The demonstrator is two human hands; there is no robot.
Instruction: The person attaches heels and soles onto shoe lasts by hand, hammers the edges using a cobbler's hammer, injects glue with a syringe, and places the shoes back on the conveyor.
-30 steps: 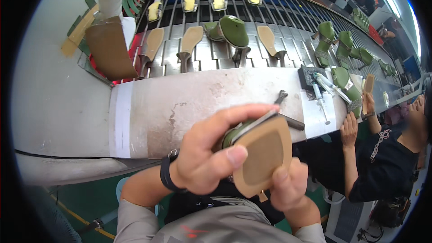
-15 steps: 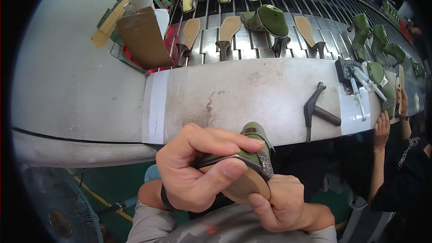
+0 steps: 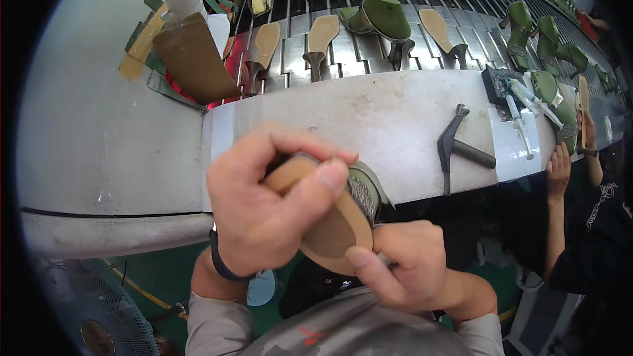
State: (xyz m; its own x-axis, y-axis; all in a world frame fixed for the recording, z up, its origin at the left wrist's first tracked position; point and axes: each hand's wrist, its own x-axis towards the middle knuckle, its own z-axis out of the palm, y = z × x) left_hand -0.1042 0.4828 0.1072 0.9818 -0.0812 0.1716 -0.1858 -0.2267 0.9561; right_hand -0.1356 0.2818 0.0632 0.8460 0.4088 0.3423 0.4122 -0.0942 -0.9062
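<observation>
Between my hands is a green sandal, its tan sole turned up toward me and a glittery grey band along its far right side. With thumb and curled fingers my left hand grips the sandal's left end, covering much of it. My right hand clasps the other end, thumb pressed on the sole's edge. A hammer with a dark head and handle lies on the worktable, beyond my right hand. No heel shows on the held sandal; my hands may hide it.
Behind the table runs a metal slat conveyor with tan-soled heeled pieces and a green heeled shoe. Syringes rest by a black block on the right. A co-worker's hand touches another green shoe. A fan stands lower left.
The sandal has tilted, so more of its tan sole faces me. My left hand has shifted up and left; my right hand has risen slightly. Both keep hold.
</observation>
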